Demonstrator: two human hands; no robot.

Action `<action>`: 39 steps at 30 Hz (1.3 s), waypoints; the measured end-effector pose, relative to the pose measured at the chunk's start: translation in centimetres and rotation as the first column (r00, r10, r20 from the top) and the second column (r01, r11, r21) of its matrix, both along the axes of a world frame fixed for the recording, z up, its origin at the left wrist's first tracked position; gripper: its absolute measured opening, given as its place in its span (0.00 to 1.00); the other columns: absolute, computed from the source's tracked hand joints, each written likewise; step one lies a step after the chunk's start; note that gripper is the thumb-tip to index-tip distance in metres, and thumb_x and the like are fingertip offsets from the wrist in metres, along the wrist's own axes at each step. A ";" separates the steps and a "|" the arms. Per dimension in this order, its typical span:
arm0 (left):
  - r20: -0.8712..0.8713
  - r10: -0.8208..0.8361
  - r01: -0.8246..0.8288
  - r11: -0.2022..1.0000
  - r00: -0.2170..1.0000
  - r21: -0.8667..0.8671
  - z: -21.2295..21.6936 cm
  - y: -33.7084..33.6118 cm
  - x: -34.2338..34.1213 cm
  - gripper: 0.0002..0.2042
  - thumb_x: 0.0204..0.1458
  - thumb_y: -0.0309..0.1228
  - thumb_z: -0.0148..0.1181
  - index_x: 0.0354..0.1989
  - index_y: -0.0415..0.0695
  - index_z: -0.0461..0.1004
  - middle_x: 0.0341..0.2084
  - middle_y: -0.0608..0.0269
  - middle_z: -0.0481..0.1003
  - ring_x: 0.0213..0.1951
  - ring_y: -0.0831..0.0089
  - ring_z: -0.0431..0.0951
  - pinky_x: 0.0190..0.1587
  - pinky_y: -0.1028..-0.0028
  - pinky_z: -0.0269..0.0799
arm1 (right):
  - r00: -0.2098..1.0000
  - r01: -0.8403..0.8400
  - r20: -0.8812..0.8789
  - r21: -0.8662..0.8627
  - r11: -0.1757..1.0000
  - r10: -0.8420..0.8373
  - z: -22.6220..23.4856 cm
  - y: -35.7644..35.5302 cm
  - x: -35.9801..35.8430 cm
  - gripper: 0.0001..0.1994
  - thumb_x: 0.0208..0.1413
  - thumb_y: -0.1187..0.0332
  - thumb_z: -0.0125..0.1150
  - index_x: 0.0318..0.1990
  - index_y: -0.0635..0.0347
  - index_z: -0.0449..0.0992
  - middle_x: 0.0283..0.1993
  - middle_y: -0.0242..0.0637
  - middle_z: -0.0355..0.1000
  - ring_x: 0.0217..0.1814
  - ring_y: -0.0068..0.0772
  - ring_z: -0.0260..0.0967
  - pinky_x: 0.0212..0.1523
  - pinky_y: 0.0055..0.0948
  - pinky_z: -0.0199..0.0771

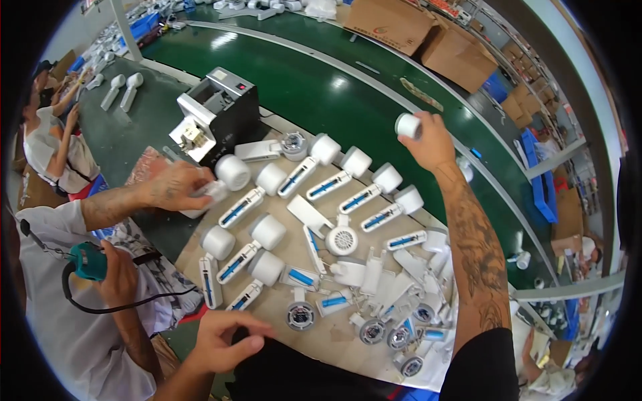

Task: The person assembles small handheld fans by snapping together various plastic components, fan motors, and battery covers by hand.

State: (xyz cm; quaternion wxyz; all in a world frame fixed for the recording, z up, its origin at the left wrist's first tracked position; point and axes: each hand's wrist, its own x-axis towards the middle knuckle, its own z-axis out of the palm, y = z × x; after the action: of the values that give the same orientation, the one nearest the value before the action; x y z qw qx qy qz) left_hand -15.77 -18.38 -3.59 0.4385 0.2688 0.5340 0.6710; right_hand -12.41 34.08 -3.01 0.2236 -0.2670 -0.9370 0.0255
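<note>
My right hand point(431, 142) is stretched out over the green conveyor belt, its fingers closed round a short white cylindrical housing point(407, 125). Near the table's front edge, my left hand point(231, 341) is held with thumb and fingers apart and nothing in it. Several white handheld-fan bodies with blue batteries in their open handles point(242, 207) lie in rows on the tan tabletop point(334, 351). A white fan head with a round slotted grille point(342, 239) lies among them. Closer to my left hand is a fan part with an exposed round motor point(301, 315).
At my left, a co-worker's hand point(177, 187) touches a white fan part; their other hand grips a teal corded tool point(89, 260). A black-and-silver machine point(221, 110) stands at the table's back left. Loose fan parts point(401, 294) pile at right. Cardboard boxes point(391, 25) stand beyond the belt point(301, 80).
</note>
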 end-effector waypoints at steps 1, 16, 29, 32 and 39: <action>0.069 0.011 -0.015 0.999 0.998 0.048 0.3 1.6 0.2 0.10 0.55 0.22 0.62 0.44 0.30 0.77 0.38 0.49 0.81 0.40 0.68 0.81 0.47 0.72 0.74 | 0.999 -0.005 -0.050 -0.055 0.998 0.002 1.8 -0.7 1.6 0.30 0.42 0.59 0.76 0.53 0.59 0.72 0.47 0.48 0.71 0.41 0.48 0.74 0.43 0.42 0.76; 0.764 -0.570 0.460 0.790 0.304 0.406 -0.3 20.5 7.4 0.43 0.60 0.67 0.34 0.62 0.34 0.65 0.51 0.42 0.75 0.53 0.43 0.76 0.61 0.52 0.68 | 0.747 -0.540 -0.555 -0.828 0.153 -0.365 6.2 -22.6 21.5 0.33 0.59 0.51 0.59 0.63 0.67 0.62 0.56 0.45 0.72 0.56 0.37 0.73 0.57 0.38 0.74; 0.376 -0.333 0.346 0.938 0.865 0.033 1.9 14.9 10.6 0.13 0.64 0.38 0.45 0.48 0.42 0.63 0.34 0.41 0.78 0.16 0.68 0.73 0.21 0.69 0.72 | 0.825 -0.470 -0.530 -0.836 0.283 -0.196 4.3 -25.3 26.7 0.29 0.53 0.68 0.71 0.58 0.62 0.62 0.50 0.39 0.71 0.45 0.30 0.74 0.46 0.31 0.77; 0.537 -0.342 0.286 0.940 0.771 0.188 1.6 14.1 10.4 0.12 0.62 0.35 0.45 0.47 0.41 0.64 0.34 0.41 0.78 0.16 0.67 0.73 0.21 0.69 0.73 | 0.788 -0.580 -0.614 -0.767 0.275 -0.050 6.5 -24.9 25.1 0.31 0.51 0.69 0.73 0.59 0.63 0.63 0.54 0.37 0.69 0.58 0.29 0.67 0.60 0.32 0.67; 0.361 -0.276 0.257 0.961 0.891 0.101 3.5 13.3 9.9 0.10 0.59 0.24 0.45 0.45 0.34 0.69 0.39 0.42 0.79 0.31 0.56 0.84 0.34 0.65 0.84 | 0.753 -0.633 -0.657 -0.736 0.241 -0.032 7.9 -24.7 22.7 0.33 0.51 0.68 0.74 0.62 0.65 0.62 0.54 0.38 0.71 0.56 0.28 0.69 0.59 0.30 0.67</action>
State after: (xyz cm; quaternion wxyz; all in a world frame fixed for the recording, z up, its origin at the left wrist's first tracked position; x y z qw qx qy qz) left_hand -5.86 -5.10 -0.07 0.6124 0.2186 0.3824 0.6565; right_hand 10.26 9.36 4.89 0.2715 -0.1268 -0.6637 0.6854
